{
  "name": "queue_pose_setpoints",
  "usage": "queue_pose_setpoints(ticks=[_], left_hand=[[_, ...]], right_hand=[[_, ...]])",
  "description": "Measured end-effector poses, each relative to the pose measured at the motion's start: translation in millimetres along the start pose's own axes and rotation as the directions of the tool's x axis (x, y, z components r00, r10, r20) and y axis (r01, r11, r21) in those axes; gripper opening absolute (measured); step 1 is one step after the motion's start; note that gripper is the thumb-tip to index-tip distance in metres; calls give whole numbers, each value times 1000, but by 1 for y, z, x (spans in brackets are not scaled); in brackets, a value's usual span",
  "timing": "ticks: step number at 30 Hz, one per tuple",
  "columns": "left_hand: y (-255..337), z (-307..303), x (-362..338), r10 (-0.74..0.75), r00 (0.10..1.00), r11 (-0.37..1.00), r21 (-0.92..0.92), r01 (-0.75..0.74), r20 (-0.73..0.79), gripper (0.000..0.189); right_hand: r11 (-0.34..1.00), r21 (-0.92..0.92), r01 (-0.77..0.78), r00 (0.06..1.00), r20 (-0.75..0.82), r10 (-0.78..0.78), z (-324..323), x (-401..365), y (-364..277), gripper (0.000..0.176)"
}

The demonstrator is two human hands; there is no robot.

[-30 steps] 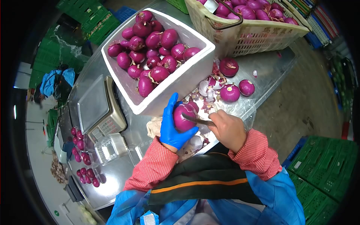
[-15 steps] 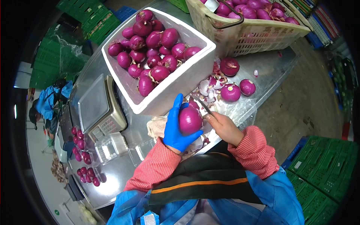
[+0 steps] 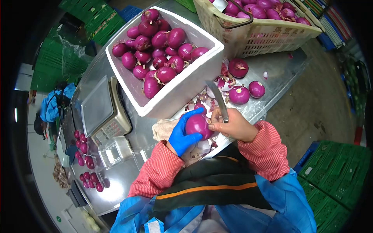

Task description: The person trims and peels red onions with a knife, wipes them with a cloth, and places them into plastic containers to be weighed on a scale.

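Note:
My left hand [image 3: 184,134], in a blue glove, is wrapped round a red onion [image 3: 199,127]. My bare right hand [image 3: 233,125] grips a knife [image 3: 219,99] whose blade points up and away from me; its thumb and fingertips are at the onion's right side. Just beyond the hands lie peeled skins [image 3: 213,91] on the metal table. Three loose onions [image 3: 238,95] stand to the right of the skins. A white foam box [image 3: 186,87] full of red onions is behind my left hand.
A large pale crate [image 3: 268,40] of onions stands at the back right. To the left are a scale [image 3: 110,120], clear plastic trays [image 3: 115,151] and small groups of onions [image 3: 91,182]. Green crates [image 3: 336,171] are stacked at the lower right. A person in blue [image 3: 54,105] is at the far left.
The knife has swung more upright, and its blade is now clear of the onion. The fingers of my right hand have come against the onion, which has turned in my left hand.

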State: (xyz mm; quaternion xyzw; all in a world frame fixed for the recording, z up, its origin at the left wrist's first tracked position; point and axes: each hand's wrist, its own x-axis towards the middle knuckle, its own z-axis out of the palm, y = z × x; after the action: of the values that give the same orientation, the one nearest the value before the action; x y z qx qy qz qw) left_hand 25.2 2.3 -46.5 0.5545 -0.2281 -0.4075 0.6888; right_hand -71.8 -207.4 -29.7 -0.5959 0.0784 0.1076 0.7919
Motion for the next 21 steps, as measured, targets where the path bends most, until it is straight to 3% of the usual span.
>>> queue_pose_setpoints(ticks=[2, 4, 8, 12, 14, 15, 17, 18, 20, 21], left_hand=[[-10, -9, 3, -48, 994, 992, -120, 35, -102, 74], [-19, -14, 3, -58, 994, 992, -115, 48, -91, 66], [-30, -20, 1, -164, 983, 971, -188, 146, -84, 54], [-32, -20, -1, -223, 970, 959, -200, 202, -92, 50], [-31, -20, -2, -214, 967, 975, -93, 202, -141, 49], [-30, -19, -2, -207, 964, 978, -39, 203, -165, 48], [-21, -21, -2, -321, 942, 942, -131, 308, -100, 48], [-17, -22, -2, -375, 925, 917, -174, 359, -64, 49], [-17, -16, -8, -337, 941, 933, -150, 327, -43, 51], [-18, -13, -10, -317, 948, 941, -138, 310, -30, 52]], right_hand=[[908, -375, 188, 957, -140, -256, 11, -7, -4, 24], [700, -670, 249, 870, -163, -466, 24, -12, -10, 34], [350, -871, 346, 690, -16, -723, 30, -8, -4, 35], [118, -948, 294, 633, 100, -768, 33, -9, -1, 29], [25, -971, 239, 636, 138, -759, 37, -10, 1, 26], [38, -971, 235, 626, 121, -770, 38, -8, 2, 24], [64, -972, 228, 606, 90, -790, 39, -5, 6, 20], [117, -971, 209, 639, 45, -768, 37, -3, 9, 21], [221, -961, 164, 699, -45, -714, 28, 4, 20, 22], [369, -920, 132, 746, -153, -648, 21, 9, 31, 23]])
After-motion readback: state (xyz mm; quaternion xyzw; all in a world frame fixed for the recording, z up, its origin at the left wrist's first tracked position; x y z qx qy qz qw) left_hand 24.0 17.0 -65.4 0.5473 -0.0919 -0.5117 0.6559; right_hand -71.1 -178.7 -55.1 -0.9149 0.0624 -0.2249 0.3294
